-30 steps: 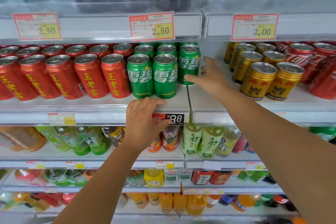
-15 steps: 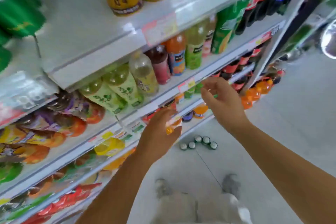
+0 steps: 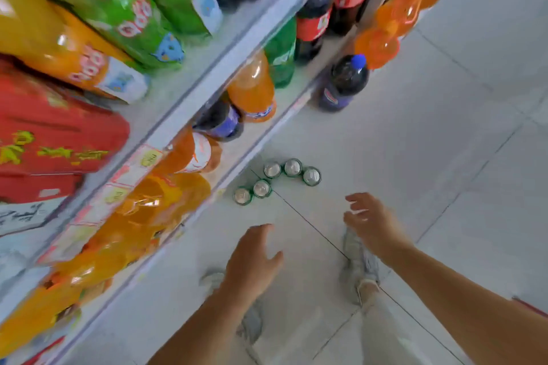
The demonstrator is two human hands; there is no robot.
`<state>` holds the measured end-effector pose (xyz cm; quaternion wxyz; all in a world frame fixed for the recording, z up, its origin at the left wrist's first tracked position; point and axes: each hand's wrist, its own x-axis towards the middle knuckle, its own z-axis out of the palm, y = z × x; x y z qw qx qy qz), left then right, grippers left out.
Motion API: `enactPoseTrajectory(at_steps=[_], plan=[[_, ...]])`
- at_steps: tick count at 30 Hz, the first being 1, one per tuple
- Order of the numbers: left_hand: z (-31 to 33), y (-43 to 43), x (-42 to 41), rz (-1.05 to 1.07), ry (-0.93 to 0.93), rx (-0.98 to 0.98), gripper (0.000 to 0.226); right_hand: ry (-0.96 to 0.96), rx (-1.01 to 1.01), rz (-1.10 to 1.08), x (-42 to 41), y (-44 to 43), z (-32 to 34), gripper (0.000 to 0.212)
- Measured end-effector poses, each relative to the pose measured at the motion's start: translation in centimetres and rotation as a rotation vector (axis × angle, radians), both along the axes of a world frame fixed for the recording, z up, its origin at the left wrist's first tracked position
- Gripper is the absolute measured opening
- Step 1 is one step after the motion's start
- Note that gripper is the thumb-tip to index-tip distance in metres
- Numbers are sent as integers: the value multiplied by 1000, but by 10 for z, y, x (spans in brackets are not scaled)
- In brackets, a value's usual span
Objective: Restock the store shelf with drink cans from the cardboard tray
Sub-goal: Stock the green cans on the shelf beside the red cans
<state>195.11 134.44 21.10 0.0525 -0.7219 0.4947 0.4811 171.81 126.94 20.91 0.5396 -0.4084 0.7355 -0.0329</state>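
Tiled floor (image 3: 444, 157), shelf (image 3: 225, 68) on the left packed with bottles (image 3: 252, 86). Five green cans (image 3: 292, 167) stand upright on the floor in a loose arc, just beside the shelf base. Left hand (image 3: 252, 264) and right hand (image 3: 370, 222) are apart, fingers loosely spread, both empty, neither touching the cans.

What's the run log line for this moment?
left hand: open, empty | right hand: open, empty | cans: five upright on floor, untouched | cardboard tray: not in view
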Motion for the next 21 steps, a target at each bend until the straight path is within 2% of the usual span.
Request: enactPoseTrajectory(at_steps=[3,6,9,13,17,21], plan=[[-87,-22,-4,-73,-72,-56,60,43,64,56,-8,4,-97,33],[-164,-50,-6,-193,-172,-211,69,81,92,138,-7,-1,-174,58],[-228,-81,-9,-331,-241,-370,86,86,46,211,-5,-11,-232,84],[-278,-121,-12,-452,-242,-385,103,59,-49,327,0,-31,-286,105],[-305,-145,-17,-578,-274,-419,106,17,-100,348,9,-42,-315,107],[-322,-150,-21,-592,-278,-494,86,13,-183,298,18,-46,-326,87]])
